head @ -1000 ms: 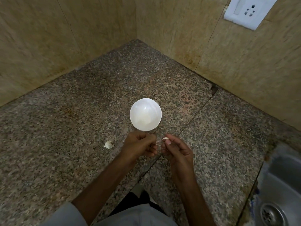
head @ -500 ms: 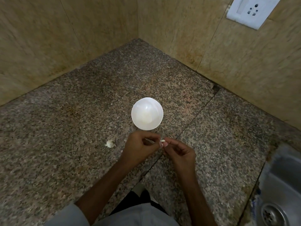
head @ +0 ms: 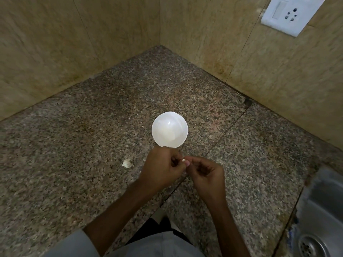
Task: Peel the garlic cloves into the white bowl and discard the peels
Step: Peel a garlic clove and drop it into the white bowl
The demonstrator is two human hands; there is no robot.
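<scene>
A small white bowl [head: 169,129] stands on the speckled granite counter [head: 92,145], just beyond my hands. My left hand [head: 162,169] and my right hand [head: 206,173] meet fingertip to fingertip below the bowl, both pinching a small garlic clove [head: 183,160], of which only a pale tip shows. Another garlic clove [head: 127,163] with its skin on lies on the counter to the left of my left hand.
Beige tiled walls close the corner behind the counter. A white switch and socket plate [head: 291,13] sits on the right wall. A steel sink [head: 321,219] with its drain lies at the lower right, past the counter's edge.
My hands have drawn closer together, and the curl of peel seen between them a second ago is gone from sight. The bowl and the loose clove have stayed put.
</scene>
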